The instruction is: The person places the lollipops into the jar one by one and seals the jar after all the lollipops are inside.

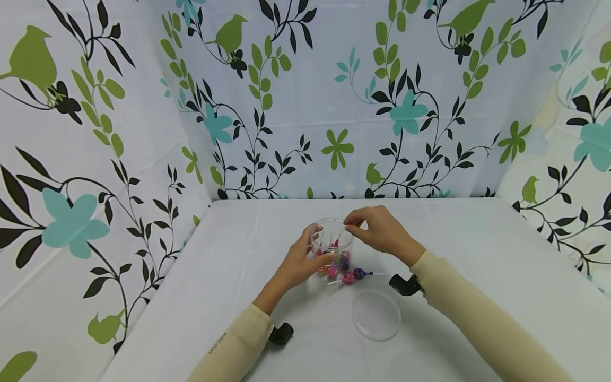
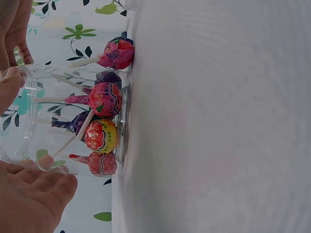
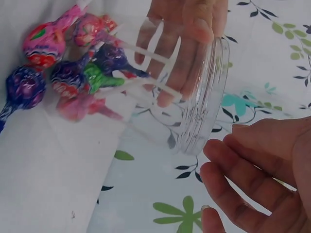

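A clear round jar [image 1: 331, 236] holds several wrapped lollipops [image 2: 104, 99], most with their white sticks upward. My left hand [image 1: 305, 260] grips the jar from its left side; some fingers show through the clear wall in the right wrist view. At the right edge of the jar's rim is my right hand [image 1: 377, 228], fingers loosely bent. Nothing shows between its fingertips [image 3: 214, 150], though whether they touch the rim is unclear. Outside the jar, a pink lollipop [image 1: 348, 277] and a purple lollipop [image 1: 359, 273] lie on the white table.
A clear round lid [image 1: 376, 315] lies flat on the table [image 1: 229, 254], nearer the front. Black devices [image 1: 404, 285] sit at both wrists by the sleeves. Patterned curtains [image 1: 305, 106] with leaves and birds hang behind and on both sides.
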A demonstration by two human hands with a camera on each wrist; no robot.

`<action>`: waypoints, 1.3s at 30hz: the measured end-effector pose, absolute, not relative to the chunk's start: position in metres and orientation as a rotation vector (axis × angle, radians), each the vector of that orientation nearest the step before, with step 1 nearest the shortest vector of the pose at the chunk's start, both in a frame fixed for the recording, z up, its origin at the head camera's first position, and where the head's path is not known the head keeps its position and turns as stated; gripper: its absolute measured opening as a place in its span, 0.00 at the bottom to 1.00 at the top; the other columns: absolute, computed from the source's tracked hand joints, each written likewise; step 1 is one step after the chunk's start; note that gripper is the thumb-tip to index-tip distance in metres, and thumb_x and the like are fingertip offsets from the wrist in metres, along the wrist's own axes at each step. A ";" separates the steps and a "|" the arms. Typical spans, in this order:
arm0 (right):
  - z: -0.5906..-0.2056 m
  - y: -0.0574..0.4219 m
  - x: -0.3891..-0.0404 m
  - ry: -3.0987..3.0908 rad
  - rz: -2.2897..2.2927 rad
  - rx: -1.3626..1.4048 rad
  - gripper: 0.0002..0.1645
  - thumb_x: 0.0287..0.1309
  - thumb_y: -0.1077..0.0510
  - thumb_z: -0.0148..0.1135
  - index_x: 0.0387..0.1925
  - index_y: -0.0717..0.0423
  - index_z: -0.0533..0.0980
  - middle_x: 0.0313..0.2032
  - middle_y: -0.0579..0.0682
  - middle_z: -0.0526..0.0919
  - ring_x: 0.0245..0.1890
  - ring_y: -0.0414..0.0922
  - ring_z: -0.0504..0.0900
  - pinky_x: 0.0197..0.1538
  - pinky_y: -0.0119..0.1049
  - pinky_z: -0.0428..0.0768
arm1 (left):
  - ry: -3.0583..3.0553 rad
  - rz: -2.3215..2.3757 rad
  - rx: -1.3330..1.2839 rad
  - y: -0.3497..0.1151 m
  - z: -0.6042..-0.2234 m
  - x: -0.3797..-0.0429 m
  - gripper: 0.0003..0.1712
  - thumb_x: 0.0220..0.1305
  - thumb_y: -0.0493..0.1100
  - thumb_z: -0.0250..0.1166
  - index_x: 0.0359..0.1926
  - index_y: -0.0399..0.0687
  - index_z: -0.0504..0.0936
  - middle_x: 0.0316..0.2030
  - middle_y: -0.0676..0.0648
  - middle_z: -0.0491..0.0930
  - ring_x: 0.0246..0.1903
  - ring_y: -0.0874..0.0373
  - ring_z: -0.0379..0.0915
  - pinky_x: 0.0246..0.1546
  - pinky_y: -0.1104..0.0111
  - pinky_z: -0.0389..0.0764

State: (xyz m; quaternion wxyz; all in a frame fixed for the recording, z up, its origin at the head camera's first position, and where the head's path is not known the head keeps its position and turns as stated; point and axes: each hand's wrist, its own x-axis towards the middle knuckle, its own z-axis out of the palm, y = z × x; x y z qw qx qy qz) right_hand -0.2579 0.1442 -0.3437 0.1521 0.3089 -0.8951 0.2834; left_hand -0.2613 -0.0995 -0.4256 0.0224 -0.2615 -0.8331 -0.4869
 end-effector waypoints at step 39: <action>-0.405 0.177 -0.245 -2.938 0.799 0.942 0.03 0.59 0.66 0.74 0.34 0.56 0.87 0.31 0.40 0.85 0.32 0.38 0.81 0.39 0.35 0.84 | -2.592 -1.497 -0.789 -0.099 -0.423 -0.258 0.55 0.66 0.57 0.74 0.80 0.42 0.53 0.76 0.45 0.64 0.73 0.42 0.61 0.71 0.49 0.65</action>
